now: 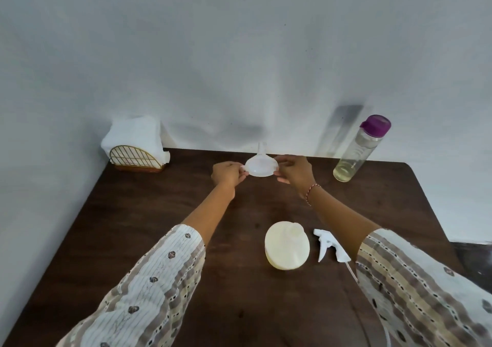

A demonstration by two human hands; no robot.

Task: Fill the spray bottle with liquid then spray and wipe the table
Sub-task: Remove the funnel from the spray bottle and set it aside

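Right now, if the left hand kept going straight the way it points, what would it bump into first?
The left hand already pinches the funnel; past that, probably the right hand, though depth is unclear.

The right forearm [343, 221] covers the near end of the spray head [330, 245], and its thin tube [352, 272] disappears under the sleeve [415, 288]. Both sleeves run off the bottom edge. The bottle's [358, 152] lettering is too small to read.

No legible text anywhere.
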